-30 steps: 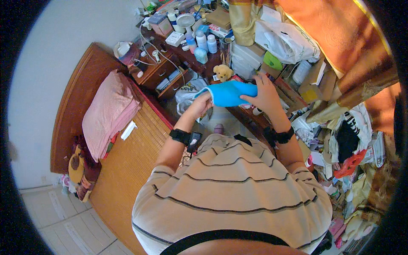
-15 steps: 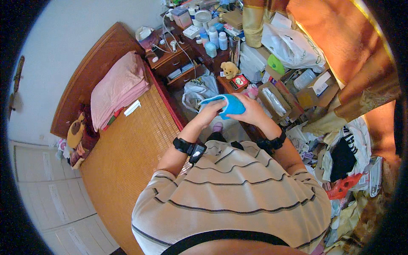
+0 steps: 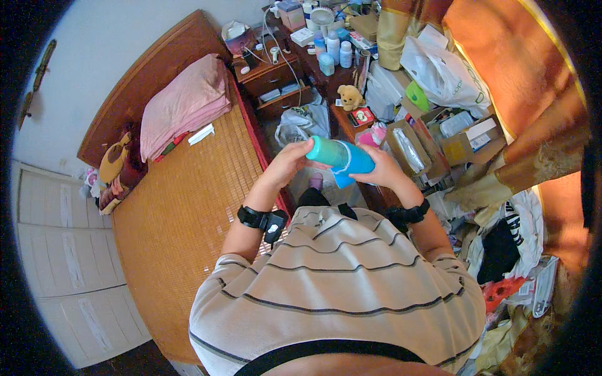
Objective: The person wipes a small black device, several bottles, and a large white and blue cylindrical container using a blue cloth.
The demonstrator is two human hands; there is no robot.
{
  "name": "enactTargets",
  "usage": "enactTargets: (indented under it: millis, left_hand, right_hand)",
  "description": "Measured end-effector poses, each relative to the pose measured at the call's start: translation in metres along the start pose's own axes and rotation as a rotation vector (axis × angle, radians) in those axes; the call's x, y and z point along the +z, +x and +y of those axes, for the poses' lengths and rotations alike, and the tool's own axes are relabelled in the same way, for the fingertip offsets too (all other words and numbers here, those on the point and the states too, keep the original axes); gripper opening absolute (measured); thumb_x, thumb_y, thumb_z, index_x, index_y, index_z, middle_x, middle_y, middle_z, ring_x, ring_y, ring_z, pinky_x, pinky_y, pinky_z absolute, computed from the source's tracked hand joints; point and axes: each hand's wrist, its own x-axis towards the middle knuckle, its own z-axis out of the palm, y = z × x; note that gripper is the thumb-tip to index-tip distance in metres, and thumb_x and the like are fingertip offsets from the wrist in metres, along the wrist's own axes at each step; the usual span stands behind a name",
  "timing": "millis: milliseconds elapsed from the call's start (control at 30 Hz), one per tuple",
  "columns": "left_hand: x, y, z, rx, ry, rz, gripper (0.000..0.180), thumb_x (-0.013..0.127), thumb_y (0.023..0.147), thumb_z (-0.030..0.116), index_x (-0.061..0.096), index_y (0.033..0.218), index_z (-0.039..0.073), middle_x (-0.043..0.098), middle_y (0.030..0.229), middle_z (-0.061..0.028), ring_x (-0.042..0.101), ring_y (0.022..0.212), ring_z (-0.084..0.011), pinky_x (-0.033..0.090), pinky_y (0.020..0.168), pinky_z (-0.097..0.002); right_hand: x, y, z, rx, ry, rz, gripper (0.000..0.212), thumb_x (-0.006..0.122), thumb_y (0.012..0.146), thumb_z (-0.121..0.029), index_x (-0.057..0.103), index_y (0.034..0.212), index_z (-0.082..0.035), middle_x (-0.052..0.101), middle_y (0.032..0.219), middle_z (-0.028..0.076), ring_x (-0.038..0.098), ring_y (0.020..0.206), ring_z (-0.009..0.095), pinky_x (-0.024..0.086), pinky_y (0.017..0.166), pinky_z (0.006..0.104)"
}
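Observation:
Before me, a mint-green rounded cylinder [image 3: 329,152], perhaps a bottle or cup, sticks partway out of a blue fabric sleeve [image 3: 359,160] with a pale edge. My left hand [image 3: 287,161] is closed on the exposed green end, its thumb along the top. Around the far end of the sleeve, my right hand [image 3: 382,169] wraps its fingers. The cylinder's other end is hidden inside the sleeve, and a flap of blue cloth hangs below it.
A bed with a woven mat [image 3: 188,213] and pink folded bedding [image 3: 185,109] lies to my left. Ahead stand a wooden nightstand [image 3: 266,78] and a cluttered desk. A toy dog [image 3: 350,97], cardboard boxes [image 3: 473,141] and plastic bags [image 3: 439,72] fill the right side.
My left fingers were inside the mouth of the blue sleeve; now they hold the green cylinder, which shows outside it. My right hand has kept hold of the sleeve.

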Motion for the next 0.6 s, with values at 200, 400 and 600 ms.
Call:
enactTargets:
  millis: [200,400,600]
  left_hand:
    - [-0.007,-0.007,0.003,0.037,0.221,-0.112,0.049,0.043,0.086,0.039,0.051,0.108,-0.004,0.058,0.100,-0.0132,0.058,0.088,-0.0209,0.044,0.081,-0.0324]
    - [0.003,-0.007,0.013,0.016,0.450,-0.280,0.052,0.048,0.083,0.039,0.047,0.116,-0.001,0.040,0.127,-0.0083,0.036,0.116,-0.0171,0.029,0.096,-0.0313]
    - [0.007,-0.007,0.002,0.137,0.419,-0.214,0.064,0.057,0.079,0.036,0.033,0.128,0.003,0.040,0.128,-0.0054,0.041,0.110,-0.0138,0.031,0.093,-0.0296]
  right_hand:
    - [-0.007,0.004,0.008,-0.069,0.051,-0.178,0.061,0.074,0.055,-0.031,0.051,0.104,-0.002,0.059,0.089,0.014,0.059,0.083,0.026,0.045,0.075,0.0328]
    - [-0.010,0.009,0.011,-0.155,0.137,-0.299,0.061,0.073,0.052,-0.027,0.051,0.104,-0.004,0.059,0.088,0.014,0.059,0.081,0.026,0.046,0.072,0.0340]
    - [-0.003,0.008,-0.012,-0.164,0.023,-0.199,0.055,0.073,0.051,-0.019,0.050,0.098,-0.004,0.057,0.087,0.015,0.057,0.080,0.030,0.045,0.070,0.0341]
